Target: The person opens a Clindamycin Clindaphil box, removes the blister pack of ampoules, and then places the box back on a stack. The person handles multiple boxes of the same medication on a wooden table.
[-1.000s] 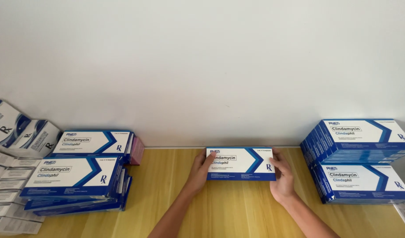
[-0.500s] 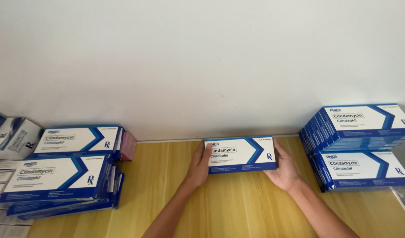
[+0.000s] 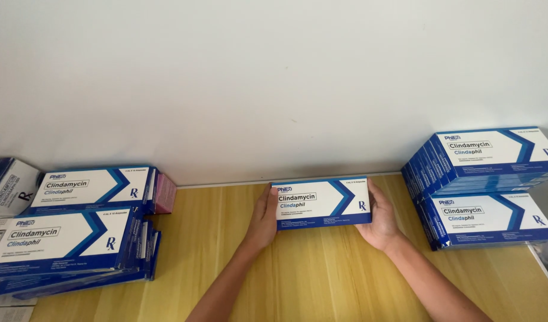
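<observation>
**Both hands on one blue-and-white box at the wall**

So the left hand [image 3: 263, 219] and right hand [image 3: 378, 219] are pressed flat against the two short ends of a flat medicine box [image 3: 322, 203], clamping it between the palms. It sits on the wooden tabletop [image 3: 322, 274], touching the white wall [image 3: 274, 89]. Left of that box: low stacks of matching boxes [image 3: 71, 238]. Right of it: a taller stack [image 3: 485, 185].

A flat white-and-blue carton [image 3: 322, 203] is clasped endwise between the fingers [image 3: 267, 206] of the left hand [image 3: 262, 222] and those of the right hand [image 3: 378, 217]. Well outside the left fingers, matching cartons [image 3: 65, 238] are stacked; well outside the right fingers, two more stacks [image 3: 485, 185] are seen.
</observation>
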